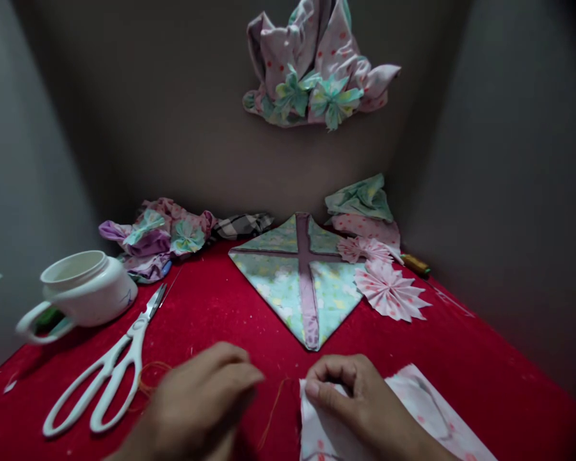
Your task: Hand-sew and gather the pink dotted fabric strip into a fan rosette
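My left hand (199,403) is above the red cloth near the front, smeared by motion. Its fingers look curled, but what they hold, if anything, cannot be made out. With thumb and fingers pinched together, my right hand (352,394) grips the left edge of a white fabric piece with reddish dots (427,397). Dark drawn lines show on that fabric. An orange thread (272,410) lies between my hands, and more of it is looped beside the left one. White-handled scissors (118,374) rest left of my left hand, blades pointing away.
A white mug (91,291) stands at the left. Farther back are crumpled fabric pieces (163,234), a green-and-purple fabric square (273,282), pleated pink fabric rosettes (391,291) and a yellowish-handled tool (416,264). Ruffled fabric with bows (312,83) hangs on the back wall.
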The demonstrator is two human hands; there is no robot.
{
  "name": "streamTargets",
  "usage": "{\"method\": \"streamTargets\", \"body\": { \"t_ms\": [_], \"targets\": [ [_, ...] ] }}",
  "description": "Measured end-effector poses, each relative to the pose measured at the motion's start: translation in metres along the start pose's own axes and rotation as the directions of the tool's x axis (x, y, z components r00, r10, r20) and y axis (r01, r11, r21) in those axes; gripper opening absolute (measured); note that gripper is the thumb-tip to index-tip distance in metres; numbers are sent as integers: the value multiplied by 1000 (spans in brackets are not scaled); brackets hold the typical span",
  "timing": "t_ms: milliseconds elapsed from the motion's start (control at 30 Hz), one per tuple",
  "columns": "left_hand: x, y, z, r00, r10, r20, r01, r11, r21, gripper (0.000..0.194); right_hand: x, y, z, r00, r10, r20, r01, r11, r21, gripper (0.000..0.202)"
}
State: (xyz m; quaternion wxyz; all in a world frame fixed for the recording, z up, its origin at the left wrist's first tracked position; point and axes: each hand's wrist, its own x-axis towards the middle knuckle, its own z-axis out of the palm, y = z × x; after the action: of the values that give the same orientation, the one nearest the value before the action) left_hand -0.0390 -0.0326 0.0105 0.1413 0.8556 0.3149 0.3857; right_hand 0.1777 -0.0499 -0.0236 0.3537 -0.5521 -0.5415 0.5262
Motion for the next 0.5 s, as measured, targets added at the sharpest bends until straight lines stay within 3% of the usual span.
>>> {"method": "streamTargets", "body": {
  "t_ms": [33, 167, 333, 500],
  "targets": [
    [9, 6, 15, 991, 81, 108, -71, 994, -88, 20, 0, 0, 0, 1000, -14, 6, 14, 1000, -4, 14],
    [26, 16, 53, 978, 127, 165, -89, 971, -221, 21, -1, 1, -2, 997, -78, 15, 78, 997, -11, 18],
    [24, 9, 61, 970, 115, 213, -82, 984, -157, 18, -2, -2, -1, 995, -99, 12, 99, 994, -49, 17],
    [21, 7, 62, 979, 163, 125, -146, 980, -134, 16, -4, -6, 0, 995, -95, 27, 96, 994, -47, 15]
  ]
}}
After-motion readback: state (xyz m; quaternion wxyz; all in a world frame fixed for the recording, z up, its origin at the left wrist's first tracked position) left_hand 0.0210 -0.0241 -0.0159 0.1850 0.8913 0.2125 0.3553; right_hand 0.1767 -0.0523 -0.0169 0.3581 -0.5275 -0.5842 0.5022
